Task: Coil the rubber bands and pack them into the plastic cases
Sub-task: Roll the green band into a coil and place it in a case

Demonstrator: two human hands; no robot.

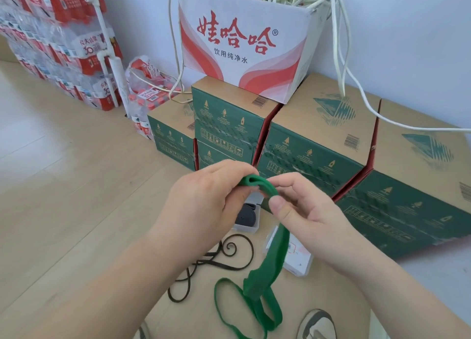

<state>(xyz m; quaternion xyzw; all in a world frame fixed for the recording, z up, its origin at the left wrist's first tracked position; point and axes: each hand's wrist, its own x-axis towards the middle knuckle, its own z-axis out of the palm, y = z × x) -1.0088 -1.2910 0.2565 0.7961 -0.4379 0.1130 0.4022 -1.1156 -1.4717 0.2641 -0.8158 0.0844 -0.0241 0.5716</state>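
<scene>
My left hand pinches the folded end of a flat green rubber band. My right hand grips the same band just to the right, thumb on top. The rest of the band hangs down and loops on the floor. A dark brown rubber band lies in loose curls on the floor below my hands. A clear plastic case holding a coiled black band sits behind my left hand, partly hidden. A second clear case lies to its right, behind the hanging green band.
Green and brown cartons stand in a row at the right and back. A white and red box full of white cords sits on them. Packs of bottled water are stacked at the left. A shoe shows at the bottom.
</scene>
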